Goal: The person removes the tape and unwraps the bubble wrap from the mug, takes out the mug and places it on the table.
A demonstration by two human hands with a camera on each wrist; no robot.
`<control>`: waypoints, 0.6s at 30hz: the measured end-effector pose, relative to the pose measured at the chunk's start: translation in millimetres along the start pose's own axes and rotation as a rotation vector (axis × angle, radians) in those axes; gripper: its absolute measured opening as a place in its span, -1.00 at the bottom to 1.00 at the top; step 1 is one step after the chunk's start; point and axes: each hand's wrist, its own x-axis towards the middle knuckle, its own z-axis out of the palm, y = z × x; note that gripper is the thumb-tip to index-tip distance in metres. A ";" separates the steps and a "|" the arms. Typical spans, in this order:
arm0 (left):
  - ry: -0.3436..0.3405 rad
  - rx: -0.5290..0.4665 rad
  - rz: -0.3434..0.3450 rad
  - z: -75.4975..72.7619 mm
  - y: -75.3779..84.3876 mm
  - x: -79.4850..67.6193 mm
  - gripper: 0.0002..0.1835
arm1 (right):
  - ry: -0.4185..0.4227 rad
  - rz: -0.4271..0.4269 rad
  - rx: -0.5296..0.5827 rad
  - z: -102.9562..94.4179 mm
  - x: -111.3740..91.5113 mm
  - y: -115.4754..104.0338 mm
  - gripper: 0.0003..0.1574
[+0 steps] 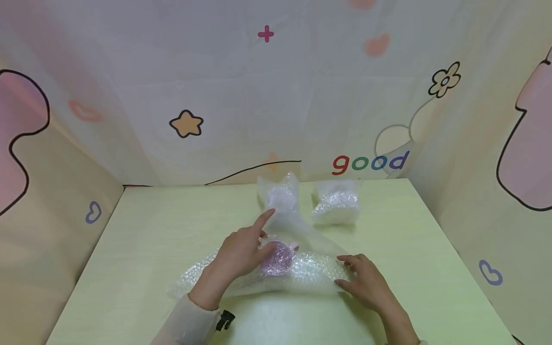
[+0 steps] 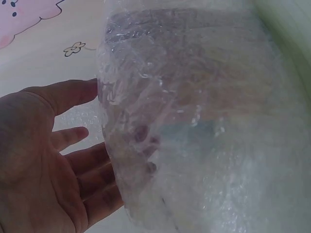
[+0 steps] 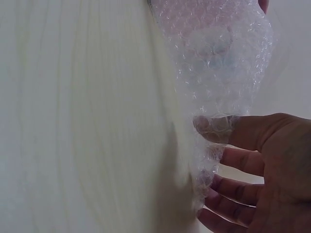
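A pink cup [image 1: 280, 262] with a small handle on its right stands among a sheet of clear bubble wrap [image 1: 308, 270] laid across the table. My left hand [image 1: 239, 251] is at the cup's left side, its thumb near the rim and its index finger stretched forward. In the left wrist view, that thumb touches the wrap, and some fingertips show through it. At the sheet's right end is my right hand [image 1: 364, 281], thumb and fingers spread apart. The right wrist view shows the thumb [image 3: 245, 132] partly beneath the wrap, with the other fingers along its edge.
Two bubble-wrapped bundles, a left one [image 1: 282, 195] and a right one [image 1: 338, 203], sit at the back of the pale table [image 1: 172, 211]. Printed curtains [image 1: 241, 96] rise behind and at both sides. A black clip [image 1: 225, 320] is by the left sleeve.
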 end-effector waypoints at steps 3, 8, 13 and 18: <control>-0.015 0.012 0.001 1.5 -1.1 -0.8 -0.09 | 0.002 -0.006 0.006 0.8 0.1 0.5 -0.33; -0.028 0.028 0.001 3.2 -2.4 -1.2 -0.06 | -0.003 -0.001 0.007 2.9 0.1 0.5 -0.33; -0.032 0.031 0.002 3.7 -3.4 -2.0 -0.05 | -0.023 0.028 -0.022 6.1 0.4 -1.7 -0.31; -0.030 0.029 0.016 5.0 -4.3 -2.3 -0.06 | -0.032 0.029 -0.027 5.8 -0.3 -1.4 -0.31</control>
